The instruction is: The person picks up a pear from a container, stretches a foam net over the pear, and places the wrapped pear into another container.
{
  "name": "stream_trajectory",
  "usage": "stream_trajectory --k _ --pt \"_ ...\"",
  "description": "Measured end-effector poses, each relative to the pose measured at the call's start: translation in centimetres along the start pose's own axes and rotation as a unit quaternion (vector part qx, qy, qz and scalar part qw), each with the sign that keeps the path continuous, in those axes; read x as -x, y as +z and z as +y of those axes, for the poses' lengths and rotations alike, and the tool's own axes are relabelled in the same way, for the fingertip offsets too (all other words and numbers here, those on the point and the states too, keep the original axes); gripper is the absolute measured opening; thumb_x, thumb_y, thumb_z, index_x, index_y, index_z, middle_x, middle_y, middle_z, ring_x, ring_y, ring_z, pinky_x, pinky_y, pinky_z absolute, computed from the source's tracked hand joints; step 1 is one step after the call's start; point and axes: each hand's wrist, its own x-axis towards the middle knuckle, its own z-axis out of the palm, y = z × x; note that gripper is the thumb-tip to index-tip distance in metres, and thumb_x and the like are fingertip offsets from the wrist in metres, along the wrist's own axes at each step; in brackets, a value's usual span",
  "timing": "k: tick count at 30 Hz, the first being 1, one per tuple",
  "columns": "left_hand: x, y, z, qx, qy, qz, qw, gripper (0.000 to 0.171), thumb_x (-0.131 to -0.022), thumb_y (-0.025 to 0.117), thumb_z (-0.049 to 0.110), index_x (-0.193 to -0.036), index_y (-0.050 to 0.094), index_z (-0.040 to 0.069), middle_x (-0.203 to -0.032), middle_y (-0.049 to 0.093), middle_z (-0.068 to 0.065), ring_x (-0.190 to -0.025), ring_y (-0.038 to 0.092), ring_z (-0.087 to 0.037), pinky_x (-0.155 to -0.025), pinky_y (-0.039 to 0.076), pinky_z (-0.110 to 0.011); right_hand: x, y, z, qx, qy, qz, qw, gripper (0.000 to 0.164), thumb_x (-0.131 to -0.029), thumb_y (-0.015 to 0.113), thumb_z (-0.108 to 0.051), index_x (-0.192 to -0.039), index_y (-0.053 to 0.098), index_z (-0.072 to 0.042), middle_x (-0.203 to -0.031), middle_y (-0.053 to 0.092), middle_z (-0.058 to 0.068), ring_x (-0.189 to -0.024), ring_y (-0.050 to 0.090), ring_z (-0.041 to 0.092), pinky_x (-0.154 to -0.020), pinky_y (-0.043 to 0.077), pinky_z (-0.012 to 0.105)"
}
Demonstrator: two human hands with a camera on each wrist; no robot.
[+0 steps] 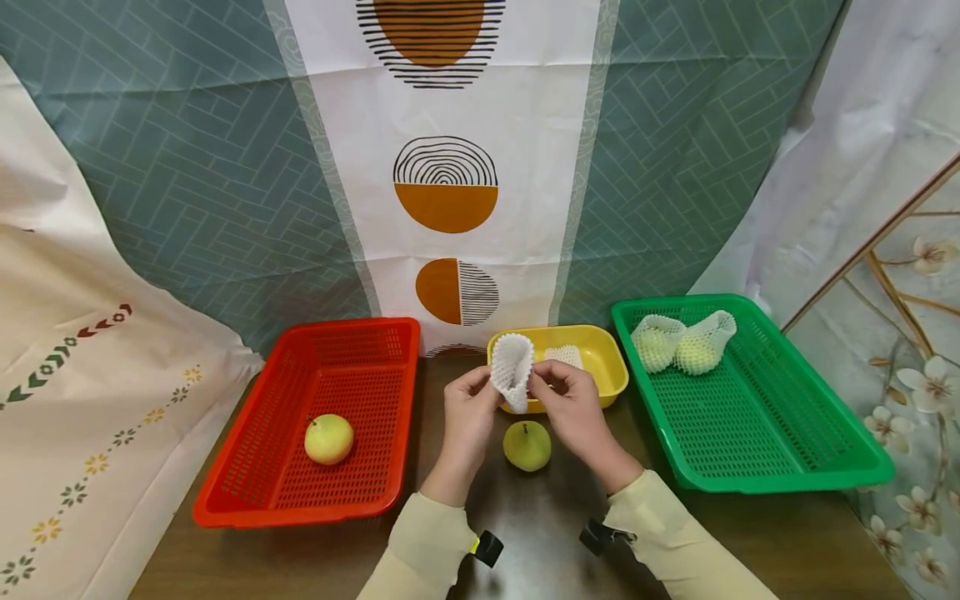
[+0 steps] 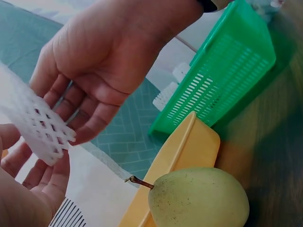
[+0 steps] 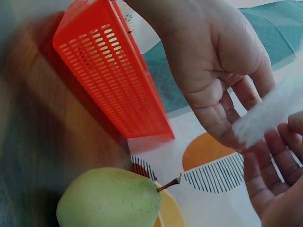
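The fingers of the left hand [image 1: 467,408] and right hand [image 1: 573,406] are pinching opposite sides of a white foam net [image 1: 512,372], its long axis running roughly upright and its wide mouth gaping. The green pear [image 1: 527,447] is sitting apart from the fingers, below the net and nearer the person, between the two hands; neither is lying clearly closer. It is standing stem up on the tabletop [image 1: 517,525], just in front of the yellow basin [image 1: 611,367]. Farther out, the red basket [image 1: 300,483] is flanking the left hand, the green basket [image 1: 765,400] the right.
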Motion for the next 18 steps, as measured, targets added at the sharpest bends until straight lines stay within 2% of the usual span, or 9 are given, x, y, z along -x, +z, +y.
stream_trajectory --k 4,8,11,15,18 --pt "0.03 -0.05 -0.33 -0.029 0.005 0.010 0.9995 0.017 -0.084 0.068 0.012 -0.097 0.072 0.002 -0.085 0.069 -0.004 -0.075 0.062 -0.013 -0.072 0.056 -0.029 -0.10 0.05 0.77 0.013 0.028 0.008 1.000 0.016 -0.092 0.059 -0.015 -0.099 0.067 -0.004 -0.094 0.065 0.013 -0.078 0.060 0.016 -0.069 0.055 0.024" --pt "0.21 -0.21 -0.43 -0.056 -0.004 -0.005 0.9984 0.023 -0.082 0.072 0.025 -0.098 0.073 0.009 -0.095 0.070 -0.006 -0.081 0.062 -0.014 -0.074 0.055 -0.027 -0.03 -0.08 0.96 -0.010 0.047 0.003 0.999 0.020 -0.093 0.054 -0.010 -0.106 0.065 0.000 -0.099 0.066 0.015 -0.085 0.060 0.012 -0.072 0.054 0.024" --pt "0.34 -0.29 -0.40 -0.070 -0.015 -0.018 0.9973 0.024 -0.081 0.073 0.026 -0.099 0.072 0.011 -0.099 0.069 -0.007 -0.083 0.062 -0.014 -0.074 0.054 -0.025 0.16 -0.19 1.03 -0.035 0.070 -0.005 0.997 0.021 -0.093 0.055 -0.010 -0.107 0.065 0.002 -0.097 0.066 0.013 -0.083 0.061 0.011 -0.069 0.054 0.025" --pt "0.44 -0.27 -0.29 -0.068 -0.014 -0.025 0.9973 0.020 -0.083 0.070 0.012 -0.102 0.071 0.004 -0.100 0.069 -0.012 -0.083 0.065 -0.015 -0.074 0.055 -0.024 0.34 -0.12 1.06 -0.052 0.101 -0.021 0.993 0.023 -0.092 0.059 -0.017 -0.105 0.064 0.000 -0.092 0.065 0.009 -0.078 0.061 0.014 -0.068 0.053 0.025" --pt "0.41 -0.20 -0.29 -0.066 0.000 -0.026 0.9975 0.021 -0.082 0.069 0.003 -0.103 0.070 0.001 -0.101 0.069 -0.015 -0.085 0.066 -0.015 -0.077 0.054 -0.024 0.29 0.03 1.04 -0.062 0.120 -0.034 0.990 0.027 -0.092 0.060 -0.021 -0.109 0.060 -0.001 -0.098 0.064 0.009 -0.085 0.061 0.016 -0.074 0.052 0.025"
